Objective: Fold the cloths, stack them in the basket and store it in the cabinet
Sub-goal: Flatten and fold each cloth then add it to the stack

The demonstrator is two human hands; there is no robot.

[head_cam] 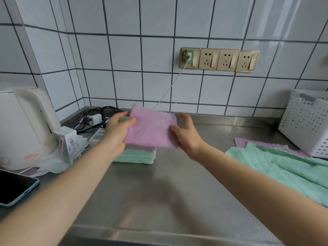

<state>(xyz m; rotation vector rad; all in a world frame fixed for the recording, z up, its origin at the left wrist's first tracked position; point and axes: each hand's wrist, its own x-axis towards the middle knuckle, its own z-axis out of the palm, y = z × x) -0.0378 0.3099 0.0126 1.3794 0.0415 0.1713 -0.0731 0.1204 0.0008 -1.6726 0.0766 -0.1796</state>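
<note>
While both hands work above the steel counter (177,183), loose green and pink cloths (284,167) lie well right of the right fingers, touching the white perforated basket (305,125) behind them. Directly beneath the fingers sits the folded stack (136,155). The folded pink cloth (150,128) is held raised over it: left hand (115,132) pinches its left edge, thumb on top; right hand (186,132) grips its right edge, fingers curled.

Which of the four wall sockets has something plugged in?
The leftmost socket of the row: it holds a green and white charger with a white cable running down. The other three show bare holes.
</note>
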